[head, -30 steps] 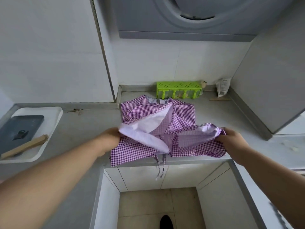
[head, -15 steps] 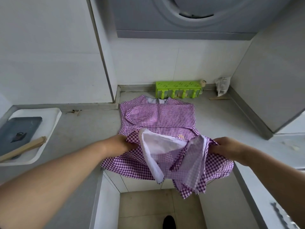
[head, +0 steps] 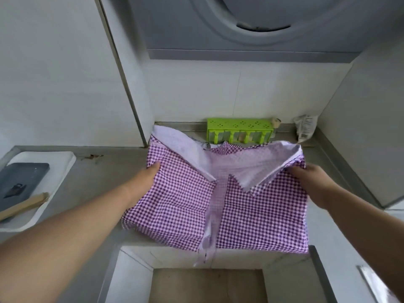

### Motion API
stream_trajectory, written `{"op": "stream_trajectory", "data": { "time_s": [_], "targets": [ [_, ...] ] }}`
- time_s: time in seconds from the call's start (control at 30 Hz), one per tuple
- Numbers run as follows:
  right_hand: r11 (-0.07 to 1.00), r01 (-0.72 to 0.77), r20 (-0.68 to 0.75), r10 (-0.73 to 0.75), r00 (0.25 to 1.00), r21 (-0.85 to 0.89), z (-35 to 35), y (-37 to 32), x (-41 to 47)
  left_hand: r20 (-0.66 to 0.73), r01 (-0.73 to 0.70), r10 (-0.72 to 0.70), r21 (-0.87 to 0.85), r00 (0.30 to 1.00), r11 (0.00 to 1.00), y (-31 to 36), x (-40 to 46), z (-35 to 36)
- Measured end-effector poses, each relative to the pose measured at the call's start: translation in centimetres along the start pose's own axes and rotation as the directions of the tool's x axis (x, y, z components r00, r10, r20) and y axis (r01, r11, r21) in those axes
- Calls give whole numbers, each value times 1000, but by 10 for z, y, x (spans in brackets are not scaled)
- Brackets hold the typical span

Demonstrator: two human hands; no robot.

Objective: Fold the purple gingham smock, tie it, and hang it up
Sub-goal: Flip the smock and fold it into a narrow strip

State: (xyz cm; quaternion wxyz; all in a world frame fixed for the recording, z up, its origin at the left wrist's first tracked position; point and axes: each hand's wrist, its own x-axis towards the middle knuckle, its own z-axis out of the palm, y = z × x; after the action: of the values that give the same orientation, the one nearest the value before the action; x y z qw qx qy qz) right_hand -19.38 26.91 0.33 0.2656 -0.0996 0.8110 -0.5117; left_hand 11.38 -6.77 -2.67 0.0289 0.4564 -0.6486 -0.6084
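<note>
Now | smock (head: 251,206): neck seemingly toward wall | left hand (head: 147,179), right hand (head: 306,178): gripping its sides

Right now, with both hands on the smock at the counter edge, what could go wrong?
1. The smock overhangs the counter front, its tie dangling; it could slide off if either grip loosens.
2. The left hand and right hand hold only the side edges, so the pale flaps may flop back and spoil the fold.
3. Pushing it back may bump the green rack.
</note>
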Motion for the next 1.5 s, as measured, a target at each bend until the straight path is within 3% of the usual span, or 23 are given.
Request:
{"op": "stream_trajectory", "data": {
  "time_s": [0.23, 0.43, 0.7, 0.8, 0.87, 0.93, 0.97, 1.03, 1.1, 1.13, 1.2, 1.27, 1.37, 1.5],
  "targets": [
    [998, -23, -10, 23, 1000, 61, 27, -25, 59, -132, -26, 12, -103, 991, 994, 13, 54, -8],
    [998, -9, -78, 4, 997, -61, 66, -35, 124, -222, -40, 32, -33, 974, 999, 21, 108, -23],
    [965, -9, -218, -50, 975, -262, 107, -34, 220, -203, 76, -50, 124, 978, 989, 20, 190, -42],
    [911, -96, -277, -21, 961, -401, 116, -22, 243, -191, 126, -99, 139, 977, 982, 13, 217, -47],
    [799, -145, -282, -32, 959, -584, 125, -14, 242, -225, 182, -152, 115, 962, 977, 7, 230, -46],
    [662, -69, -192, -115, 975, -746, 138, -5, 224, -304, 202, -161, 109, 939, 973, 1, 230, -39],
    [606, 38, -83, -170, 982, -795, 147, 1, 213, -357, 173, -103, 168, 928, 970, -5, 228, -36],
    [486, 292, 203, -230, 952, -824, 166, 18, 187, -397, 51, 149, 451, 906, 891, -17, 219, -33],
    [339, 446, 418, -156, 895, -828, 183, 33, 169, -272, -86, 387, 713, 881, 696, -30, 213, -32],
    [284, 471, 465, -96, 880, -835, 189, 39, 164, -151, -156, 431, 786, 890, 598, -34, 211, -30],
    [256, 444, 462, 11, 887, -858, 197, 50, 162, 76, -246, 366, 862, 927, 443, -40, 211, -23],
    [275, 383, 418, 79, 905, -882, 199, 62, 167, 209, -287, 252, 898, 945, 333, -47, 213, -13],
    [295, 344, 383, 86, 920, -892, 192, 76, 180, 270, -300, 144, 914, 952, 274, -57, 220, -2],
    [258, 295, 331, 108, 937, -920, 194, 72, 178, 232, -244, 78, 941, 970, 234, -67, 228, 10]
  ]
}}
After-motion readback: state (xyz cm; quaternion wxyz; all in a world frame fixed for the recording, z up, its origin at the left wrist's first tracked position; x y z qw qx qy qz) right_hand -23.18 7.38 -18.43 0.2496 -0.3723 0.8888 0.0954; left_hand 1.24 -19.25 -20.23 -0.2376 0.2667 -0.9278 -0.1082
